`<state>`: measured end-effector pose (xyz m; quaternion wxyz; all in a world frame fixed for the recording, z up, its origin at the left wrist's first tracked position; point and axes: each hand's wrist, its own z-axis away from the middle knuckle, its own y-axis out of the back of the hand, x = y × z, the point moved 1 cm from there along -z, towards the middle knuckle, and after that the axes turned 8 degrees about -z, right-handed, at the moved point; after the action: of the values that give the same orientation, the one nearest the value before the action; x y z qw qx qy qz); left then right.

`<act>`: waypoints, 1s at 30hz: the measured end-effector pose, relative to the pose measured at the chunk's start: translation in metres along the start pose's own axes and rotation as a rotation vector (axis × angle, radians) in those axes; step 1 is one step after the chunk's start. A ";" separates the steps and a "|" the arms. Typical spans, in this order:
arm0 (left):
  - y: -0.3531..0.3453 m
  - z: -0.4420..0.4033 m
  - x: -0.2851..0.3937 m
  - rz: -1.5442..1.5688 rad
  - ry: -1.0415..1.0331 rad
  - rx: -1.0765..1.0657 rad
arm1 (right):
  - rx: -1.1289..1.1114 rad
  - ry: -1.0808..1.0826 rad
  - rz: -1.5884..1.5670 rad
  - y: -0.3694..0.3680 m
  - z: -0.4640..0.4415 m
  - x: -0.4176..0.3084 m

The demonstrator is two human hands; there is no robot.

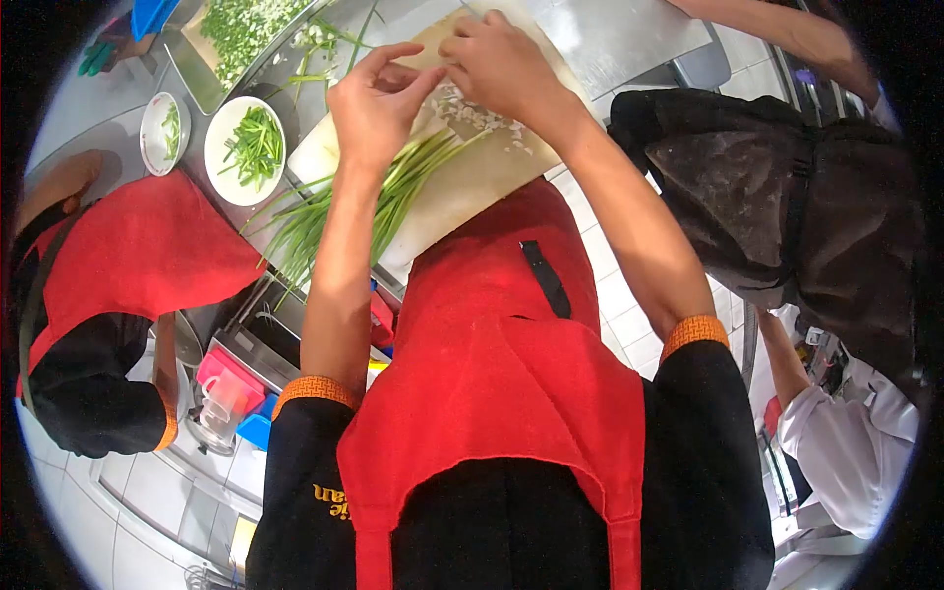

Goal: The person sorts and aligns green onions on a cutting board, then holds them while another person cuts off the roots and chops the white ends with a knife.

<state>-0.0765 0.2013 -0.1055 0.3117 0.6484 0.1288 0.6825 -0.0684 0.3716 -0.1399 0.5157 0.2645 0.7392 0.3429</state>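
Both of my hands are over a pale cutting board (pixel 472 197). My left hand (pixel 382 103) is bent, with thumb and fingertips pressed together; what they hold, if anything, is too small to make out. Close beside it on the right, my right hand (pixel 501 67) has its fingers curled in a pinch, their contents hidden. Chopped white pieces (pixel 482 116) lie on the board just below my right hand. A bunch of long green stalks (pixel 388 202) lies across the board's left part, running under my left wrist.
Left of the board stand a white bowl of cut green pieces (pixel 254 152) and a smaller bowl (pixel 165 134). A tray of chopped greens (pixel 241 39) is at the upper left. A person in a red apron (pixel 147 246) is at left; others stand at right.
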 end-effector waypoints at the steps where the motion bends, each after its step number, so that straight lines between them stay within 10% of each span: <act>1: 0.005 0.002 0.000 -0.039 0.009 -0.019 | -0.076 0.026 0.027 -0.001 -0.002 0.000; 6: 0.019 0.045 0.003 -0.543 -0.384 -0.005 | -0.279 0.006 -0.186 0.039 0.003 0.013; 12: -0.012 0.083 -0.029 -0.358 -0.362 0.061 | -0.019 0.084 -0.329 0.054 0.060 -0.001; 14: -0.007 0.091 -0.038 -0.311 -0.431 0.050 | -0.078 0.028 0.140 0.061 0.084 -0.028; 30: 0.004 0.111 -0.048 -0.342 -0.521 0.029 | -0.069 -0.062 0.392 -0.018 0.041 -0.033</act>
<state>0.0283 0.1447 -0.1276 0.4352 0.7749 0.1615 0.4290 -0.0197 0.3451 -0.1442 0.4702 0.3960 0.6453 0.4536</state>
